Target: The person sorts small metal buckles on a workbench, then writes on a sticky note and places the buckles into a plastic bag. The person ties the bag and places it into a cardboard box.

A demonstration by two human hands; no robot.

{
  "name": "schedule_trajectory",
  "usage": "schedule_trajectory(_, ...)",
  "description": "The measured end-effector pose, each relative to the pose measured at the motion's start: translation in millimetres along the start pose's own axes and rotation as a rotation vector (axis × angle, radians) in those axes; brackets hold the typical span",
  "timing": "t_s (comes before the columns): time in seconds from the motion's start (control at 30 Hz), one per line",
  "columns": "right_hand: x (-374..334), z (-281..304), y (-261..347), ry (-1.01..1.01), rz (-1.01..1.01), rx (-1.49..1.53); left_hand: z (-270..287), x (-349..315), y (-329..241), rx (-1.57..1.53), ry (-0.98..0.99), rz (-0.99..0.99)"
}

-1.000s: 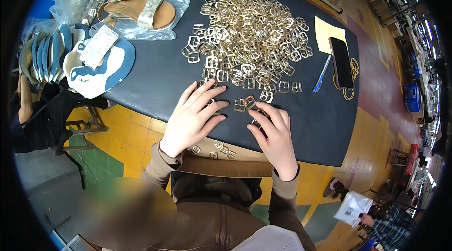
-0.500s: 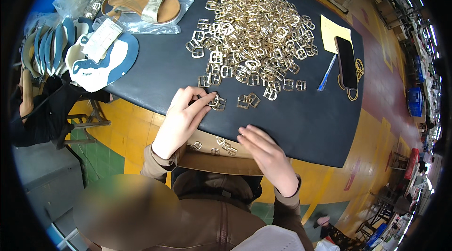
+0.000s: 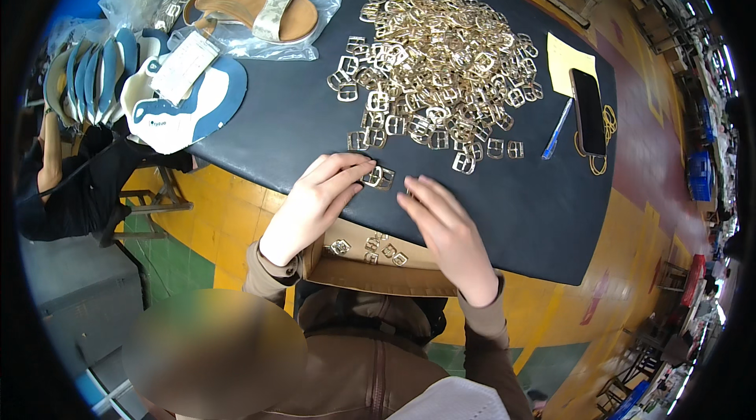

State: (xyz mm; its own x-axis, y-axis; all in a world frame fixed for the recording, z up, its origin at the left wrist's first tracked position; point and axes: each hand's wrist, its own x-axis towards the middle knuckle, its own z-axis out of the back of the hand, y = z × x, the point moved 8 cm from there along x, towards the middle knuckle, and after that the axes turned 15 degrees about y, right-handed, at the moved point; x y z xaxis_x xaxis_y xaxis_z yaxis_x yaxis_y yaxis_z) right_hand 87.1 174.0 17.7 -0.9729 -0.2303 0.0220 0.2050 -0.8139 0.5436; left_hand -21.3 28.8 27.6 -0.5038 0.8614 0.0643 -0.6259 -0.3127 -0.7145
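My left hand [image 3: 319, 198] is at the near edge of the dark table, its fingertips closed on a metal buckle [image 3: 372, 177]. Another buckle [image 3: 386, 178] lies against that one, just right of my fingers. My right hand [image 3: 447, 233] is close by on the right, fingers together and bent down to the tabletop. A small glint shows at its fingertips, but what they hold is hidden. Beyond both hands spreads a large heap of gold-coloured buckles [image 3: 449, 58], with a few loose ones [image 3: 465, 162] along its near side.
Below the table edge, a cardboard box [image 3: 378, 282] holds several buckles. At the left are a tan sandal [image 3: 295, 18] on a plastic bag, and blue-and-white sole pieces [image 3: 213, 101] with a paper tag. A pen [image 3: 557, 130], phone [image 3: 584, 109] and yellow paper [image 3: 563, 58] lie right. Another person sits left.
My right hand has moved up and left, close to my left hand. The loose pair of buckles that lay there no longer shows. The whole view has shifted slightly.
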Motion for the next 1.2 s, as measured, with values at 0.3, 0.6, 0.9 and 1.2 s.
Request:
schedule_trajectory(0.3, -19.1, -2.3, 29.3, 0.068, 0.085, 0.288, -8.7, -1.4, -4.0, -0.197, 0.094, -0.054)
schedule_trajectory(0.6, 27.0, -18.9, 28.3, 0.055, 0.12, 0.025, 11.7, 14.9, 4.0, 0.132, -0.106, 0.048)
schedule_trajectory(0.9, -16.4, -5.2, 38.1, 0.133, 0.143, 0.313, -9.4, 1.3, -9.3, 0.027, 0.024, -0.017)
schedule_trajectory(1.2, 34.2, -19.3, 24.3, 0.009, 0.103, -0.035, 21.2, -3.7, 2.9, -0.1, -0.114, 0.078)
